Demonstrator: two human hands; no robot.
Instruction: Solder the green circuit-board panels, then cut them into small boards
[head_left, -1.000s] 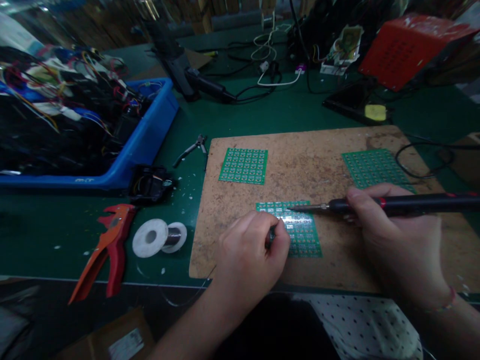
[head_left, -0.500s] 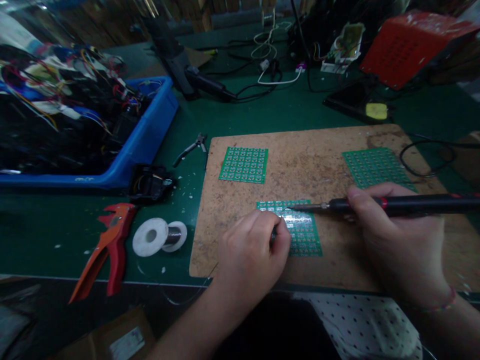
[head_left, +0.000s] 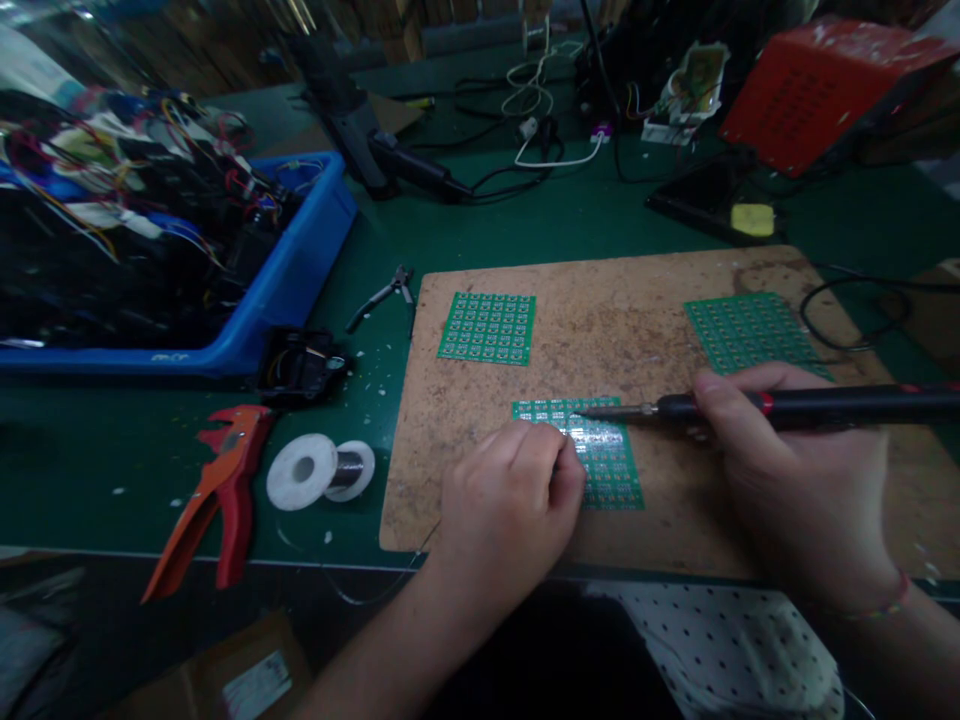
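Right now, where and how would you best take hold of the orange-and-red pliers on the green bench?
Grip the pliers around both long handles, probably coming from the near side of the green bench: the handles spread that way and seem to overhang its front edge, while the head points away.

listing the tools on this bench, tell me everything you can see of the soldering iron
The soldering iron has a slim black handle, plastic or rubber by its look, with red markings, and a thin metallic front part narrowing to a dark, pointed tip. It lies nearly level, tip toward the left of the picture, gripped by the right hand. The tip is at the far part of the nearest green circuit board; whether they touch is unclear. The handle's rear runs out of the picture.
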